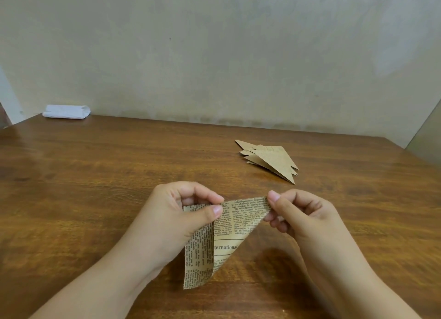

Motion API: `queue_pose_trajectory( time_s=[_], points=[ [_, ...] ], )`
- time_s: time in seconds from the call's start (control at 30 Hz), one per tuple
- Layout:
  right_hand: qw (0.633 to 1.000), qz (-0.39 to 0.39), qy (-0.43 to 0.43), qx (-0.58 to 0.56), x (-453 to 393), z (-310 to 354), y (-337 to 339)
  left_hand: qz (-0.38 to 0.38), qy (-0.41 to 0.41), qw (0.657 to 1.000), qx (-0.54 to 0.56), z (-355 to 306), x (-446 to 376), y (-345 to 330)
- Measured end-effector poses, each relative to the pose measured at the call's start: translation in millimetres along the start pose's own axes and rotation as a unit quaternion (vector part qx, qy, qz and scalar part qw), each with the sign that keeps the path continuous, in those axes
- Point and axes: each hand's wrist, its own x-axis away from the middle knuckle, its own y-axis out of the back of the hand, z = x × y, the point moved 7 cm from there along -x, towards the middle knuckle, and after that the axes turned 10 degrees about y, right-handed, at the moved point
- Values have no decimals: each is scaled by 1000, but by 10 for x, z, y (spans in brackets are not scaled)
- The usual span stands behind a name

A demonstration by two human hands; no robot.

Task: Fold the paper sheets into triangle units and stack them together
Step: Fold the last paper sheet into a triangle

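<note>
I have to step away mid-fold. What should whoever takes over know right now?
Left hand and right hand each pinch a top corner of the brown newsprint-patterned paper sheet, held just above the brown wooden table, part-folded.
Done: a pile of folded brown paper triangle units lies far right.
Left: finish this unit, add it to the pile.

the left hand [177,219] covers the paper sheet's [235,225] left part; the pile of folded triangles [269,160] hides its lower units; both forearms run off the bottom edge.
</note>
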Motion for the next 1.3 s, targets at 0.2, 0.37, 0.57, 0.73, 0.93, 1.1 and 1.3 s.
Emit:
queue_pose_trajectory(
  time_s=[0.2,0.37,0.57,0.73,0.93,1.1,1.3],
  points=[
    [999,3,-36,-31,4,-59,-2,-1,7,1000,-23,42,-14,13],
    [994,58,-86,44,9,-170,-38,10,39,997,-67,116,-77,62],
    [938,198,-106,263,60,-226,-148,72,71,968,-228,154,-103,26],
    [874,251,-55,412,80,-171,-264,121,80,923,-355,116,-127,-79],
    [798,290,-69,523,73,-183,-424,154,106,861,-473,68,-139,-284],
    [777,286,-77,556,30,-231,-477,109,85,819,-556,28,-177,-432],
    [787,272,-71,550,-2,-260,-462,-21,-81,861,-501,-25,79,-254]
  ],
)
